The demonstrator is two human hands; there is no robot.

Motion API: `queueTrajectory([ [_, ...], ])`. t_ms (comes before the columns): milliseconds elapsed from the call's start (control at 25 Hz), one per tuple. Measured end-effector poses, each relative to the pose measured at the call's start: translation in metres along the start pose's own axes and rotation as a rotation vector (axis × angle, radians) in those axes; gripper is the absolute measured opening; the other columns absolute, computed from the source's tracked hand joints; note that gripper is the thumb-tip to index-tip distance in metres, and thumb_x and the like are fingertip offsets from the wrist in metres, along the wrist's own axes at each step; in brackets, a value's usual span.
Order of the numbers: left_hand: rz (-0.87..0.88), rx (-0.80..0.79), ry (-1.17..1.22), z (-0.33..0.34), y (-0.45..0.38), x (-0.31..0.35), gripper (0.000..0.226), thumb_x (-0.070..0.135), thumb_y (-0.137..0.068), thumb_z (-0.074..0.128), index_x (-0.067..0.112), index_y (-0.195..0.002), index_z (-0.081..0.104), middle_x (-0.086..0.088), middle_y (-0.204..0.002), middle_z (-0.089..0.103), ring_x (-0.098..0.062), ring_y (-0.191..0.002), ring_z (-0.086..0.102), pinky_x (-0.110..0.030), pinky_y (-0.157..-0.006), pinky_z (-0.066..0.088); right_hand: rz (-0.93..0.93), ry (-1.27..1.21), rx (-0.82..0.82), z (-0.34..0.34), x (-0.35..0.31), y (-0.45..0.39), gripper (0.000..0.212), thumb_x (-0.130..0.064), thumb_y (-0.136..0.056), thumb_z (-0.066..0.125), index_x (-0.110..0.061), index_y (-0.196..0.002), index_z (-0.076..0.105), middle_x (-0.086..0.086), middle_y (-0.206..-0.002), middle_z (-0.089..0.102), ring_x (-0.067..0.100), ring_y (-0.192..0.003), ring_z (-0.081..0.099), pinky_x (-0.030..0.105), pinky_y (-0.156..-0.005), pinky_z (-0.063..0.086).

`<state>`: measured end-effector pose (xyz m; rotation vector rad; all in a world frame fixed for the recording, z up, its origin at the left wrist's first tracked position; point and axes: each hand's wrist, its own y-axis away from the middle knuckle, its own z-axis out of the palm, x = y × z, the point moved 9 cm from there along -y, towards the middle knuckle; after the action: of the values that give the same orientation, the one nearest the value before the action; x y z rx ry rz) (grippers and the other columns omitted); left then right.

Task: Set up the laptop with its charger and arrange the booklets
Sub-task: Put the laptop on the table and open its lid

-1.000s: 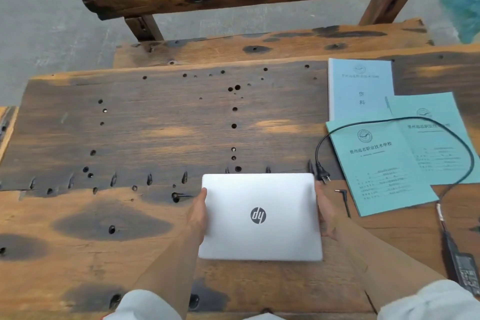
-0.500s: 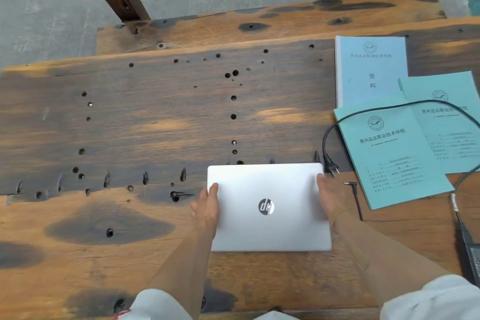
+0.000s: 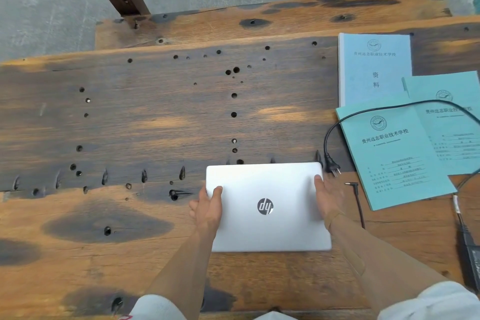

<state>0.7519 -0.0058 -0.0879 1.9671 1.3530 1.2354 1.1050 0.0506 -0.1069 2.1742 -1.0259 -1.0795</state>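
- closed silver laptop (image 3: 267,206) sits flat near the front edge of the tabletop (image 3: 155,122), a bit right of the middle, logo facing up
- left hand (image 3: 207,209) is on the laptop's left side, thumb lying on the lid and the other fingers curled round the edge
- right hand (image 3: 327,196) is on the right side, thumb on the lid near the back right corner, the rest wrapped over the edge, so both hands have hold of it
- the charger's wall plug (image 3: 332,166) lies just off the laptop's back right corner, its black cable (image 3: 389,108) looping back across the booklets
- the little barrel plug (image 3: 350,184) lies on the wood just right of the right hand, not plugged into anything
- the charger brick (image 3: 471,254) is by the right edge of the tabletop, partly cut off
- three booklets by the right edge: a pale blue booklet (image 3: 374,67) farthest back, a teal booklet (image 3: 397,158) overlapping its near end, and another teal one (image 3: 452,125) tucked under that, running off the right
- white sleeves (image 3: 428,304) show at the bottom
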Motion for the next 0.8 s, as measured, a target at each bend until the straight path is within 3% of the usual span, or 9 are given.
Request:
queueTrajectory([
  [360, 0.060, -0.037, -0.081, -0.007, -0.003, 0.001, 0.054, 0.041, -0.096, 0.048, 0.028, -0.147, 0.038, -0.011, -0.144, 0.028, -0.033, -0.136, 0.023, -0.047, -0.111, 0.023, -0.012, 0.118, -0.042, 0.001, 0.000, 0.006, 0.064, -0.056, -0.097, 0.036, -0.022, -0.150, 0.036, 0.013, -0.155, 0.028, 0.035, -0.139, 0.035, 0.046, -0.112, 0.029],
  [560, 0.142, -0.055, -0.110, -0.008, 0.007, -0.013, 0.057, 0.034, -0.095, 0.052, 0.027, -0.149, 0.035, -0.008, -0.142, 0.031, -0.029, -0.135, 0.024, -0.045, -0.113, 0.022, -0.107, 0.137, -0.116, -0.008, 0.009, 0.020, 0.052, -0.046, -0.096, 0.045, -0.018, -0.138, 0.053, 0.013, -0.137, 0.052, 0.032, -0.120, 0.053, 0.044, -0.103, 0.043],
  [800, 0.179, -0.035, -0.132, -0.004, 0.038, -0.057, 0.067, 0.030, -0.092, 0.055, 0.025, -0.152, 0.027, -0.004, -0.148, 0.027, -0.030, -0.138, 0.028, -0.048, -0.114, 0.030, -0.106, 0.079, -0.161, -0.018, 0.059, 0.062, 0.041, -0.036, -0.100, 0.047, -0.014, -0.133, 0.057, 0.010, -0.132, 0.059, 0.025, -0.113, 0.055, 0.032, -0.093, 0.042],
])
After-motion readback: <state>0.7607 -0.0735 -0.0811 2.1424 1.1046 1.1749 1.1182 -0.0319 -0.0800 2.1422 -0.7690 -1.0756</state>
